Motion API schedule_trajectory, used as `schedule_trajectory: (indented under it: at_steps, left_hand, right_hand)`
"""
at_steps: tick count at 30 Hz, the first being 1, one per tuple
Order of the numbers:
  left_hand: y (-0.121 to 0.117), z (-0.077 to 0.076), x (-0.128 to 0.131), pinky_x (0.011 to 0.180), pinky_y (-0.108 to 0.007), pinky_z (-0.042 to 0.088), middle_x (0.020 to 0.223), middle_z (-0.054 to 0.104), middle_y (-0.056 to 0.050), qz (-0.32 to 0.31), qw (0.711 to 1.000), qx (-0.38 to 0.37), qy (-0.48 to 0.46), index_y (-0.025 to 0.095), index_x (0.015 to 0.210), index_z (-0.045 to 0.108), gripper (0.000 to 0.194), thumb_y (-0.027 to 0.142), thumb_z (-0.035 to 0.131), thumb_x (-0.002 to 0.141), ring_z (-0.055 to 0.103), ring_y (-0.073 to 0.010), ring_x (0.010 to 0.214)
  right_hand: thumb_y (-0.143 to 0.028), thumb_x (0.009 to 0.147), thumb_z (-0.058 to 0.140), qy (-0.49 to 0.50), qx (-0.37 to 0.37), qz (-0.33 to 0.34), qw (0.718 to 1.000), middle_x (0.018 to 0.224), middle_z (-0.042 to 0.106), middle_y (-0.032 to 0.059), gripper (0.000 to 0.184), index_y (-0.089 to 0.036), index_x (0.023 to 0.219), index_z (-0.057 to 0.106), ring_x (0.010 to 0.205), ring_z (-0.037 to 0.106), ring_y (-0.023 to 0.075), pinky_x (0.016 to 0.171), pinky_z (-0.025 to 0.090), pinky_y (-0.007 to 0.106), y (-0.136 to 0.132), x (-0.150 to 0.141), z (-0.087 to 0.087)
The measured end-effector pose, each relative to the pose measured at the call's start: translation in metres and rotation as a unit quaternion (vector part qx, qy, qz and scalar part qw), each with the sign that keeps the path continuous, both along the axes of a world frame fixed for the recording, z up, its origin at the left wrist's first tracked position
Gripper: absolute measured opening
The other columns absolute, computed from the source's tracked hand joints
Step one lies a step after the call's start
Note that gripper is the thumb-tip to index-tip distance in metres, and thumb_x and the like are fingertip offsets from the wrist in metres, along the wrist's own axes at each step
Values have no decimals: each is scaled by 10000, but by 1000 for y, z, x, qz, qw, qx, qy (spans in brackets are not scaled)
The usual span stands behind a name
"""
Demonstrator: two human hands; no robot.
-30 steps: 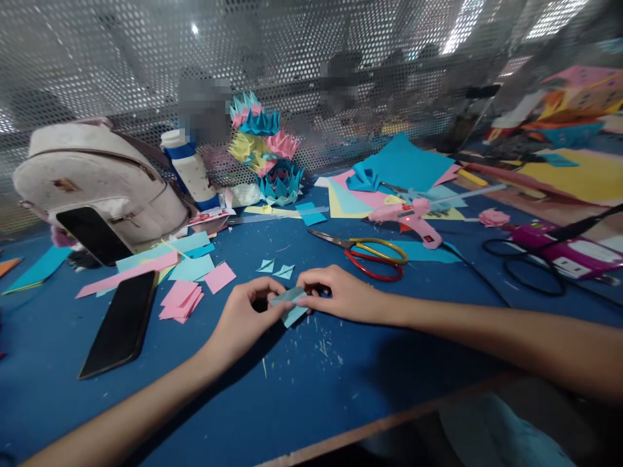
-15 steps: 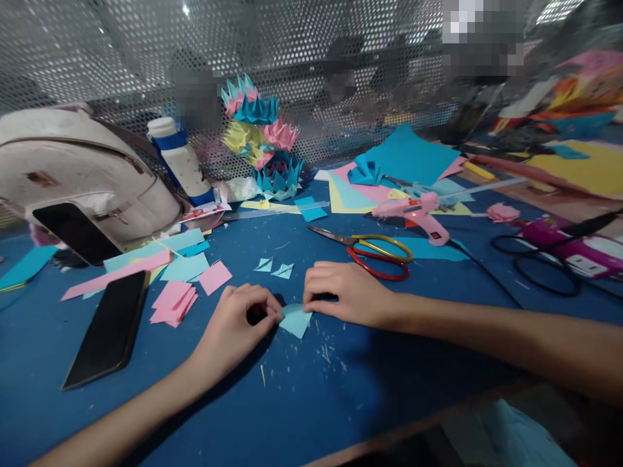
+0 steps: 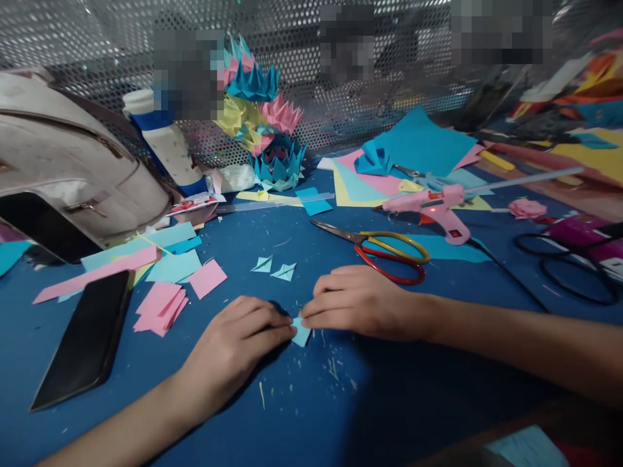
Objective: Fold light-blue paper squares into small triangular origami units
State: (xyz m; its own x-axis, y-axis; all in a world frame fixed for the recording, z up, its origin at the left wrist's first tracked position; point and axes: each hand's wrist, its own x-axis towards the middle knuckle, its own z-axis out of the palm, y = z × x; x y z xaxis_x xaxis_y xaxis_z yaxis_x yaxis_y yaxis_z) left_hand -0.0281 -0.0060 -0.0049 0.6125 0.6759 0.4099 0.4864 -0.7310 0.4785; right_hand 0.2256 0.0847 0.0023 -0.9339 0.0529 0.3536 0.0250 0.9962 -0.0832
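A small light-blue piece of paper (image 3: pixel 302 334) lies on the blue table, its upper part covered by fingers. My left hand (image 3: pixel 243 340) pinches its left edge, fingers pressed together. From the right, my right hand (image 3: pixel 363 301) holds the top edge with its fingers closed on it. The fingertips of both hands nearly meet over the paper. Just beyond the hands lie two small folded light-blue paper pieces, one on the left (image 3: pixel 263 264) and one on the right (image 3: pixel 285 272). Scissors (image 3: pixel 363 239) with yellow and red handles rest behind my right hand.
Pink paper squares (image 3: pixel 161 308) and a black phone (image 3: pixel 87 337) lie at left, before a white backpack (image 3: pixel 63 143) and a bottle (image 3: pixel 168 146). Folded paper flowers (image 3: pixel 253 84) stand at the back. A pink glue gun (image 3: pixel 438 209) with a cord lies right.
Both hands have come closer together over the light-blue paper, and less of it shows now. My left hand has flattened toward the table. The camera view has shifted slightly.
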Motion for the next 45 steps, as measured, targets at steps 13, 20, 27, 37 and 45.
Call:
schedule_trajectory:
  at_steps: [13,20,27,37,45]
  left_hand:
    - [-15,20,7,909,-430,428,985,749,-121,13,929,261,262,67,1118,662,386,62,293,1005,657,-252,875]
    - [-14,13,9,840,-432,380,858,687,-64,94,979,88,158,146,1093,617,171,209,476,1019,595,-237,779]
    - [6,9,12,737,-330,368,904,647,-6,141,984,-61,87,216,987,585,212,309,735,870,580,-196,831]
    - [13,12,13,665,-265,443,795,653,-15,163,965,-206,-15,178,785,606,141,262,601,897,606,-154,733]
    - [10,10,16,722,-294,408,731,643,12,182,965,-189,-13,194,730,592,162,245,623,880,587,-159,728]
  right_hand:
    - [-362,992,507,-86,-13,-2,996,953,677,37,239,-229,948,700,846,482,199,680,282,359,9,4,23]
    - [-475,1025,429,-44,64,-26,997,872,632,51,395,-186,867,648,811,444,187,675,259,337,6,-4,13]
    - [-408,1035,434,-16,-48,-78,996,812,611,36,327,-166,899,605,763,459,163,653,306,288,-5,-20,-1]
    - [-317,916,572,8,-397,-185,899,633,491,-42,198,-175,781,544,580,415,95,563,290,234,-19,-18,10]
    - [-266,928,529,-44,-217,-188,957,702,512,2,225,-180,729,468,722,441,148,664,297,283,-19,-16,8]
